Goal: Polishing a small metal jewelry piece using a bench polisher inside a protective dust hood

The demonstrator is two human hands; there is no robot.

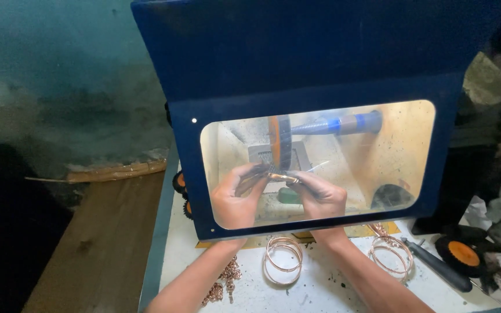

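Note:
Both my hands reach into a dark blue polishing cabinet (320, 64) and show through its clear window. My left hand (236, 197) and my right hand (320, 196) together grip a thin copper-coloured bangle (282, 177). The bangle is held right under the spinning wheel (280, 141), which has an orange hub and a dark brush rim. The wheel sits on a tapered spindle (337, 124) coming from the right. Whether the bangle touches the wheel is hard to tell.
Copper bangles lie on the white bench in front of the cabinet, one stack (283, 259) in the middle and one (391, 255) to the right. A copper chain (222, 284) lies by my left forearm. A spare orange-hubbed wheel (463, 253) and a dark tool handle (439, 265) lie at right. A wooden plank (97, 243) runs along the left.

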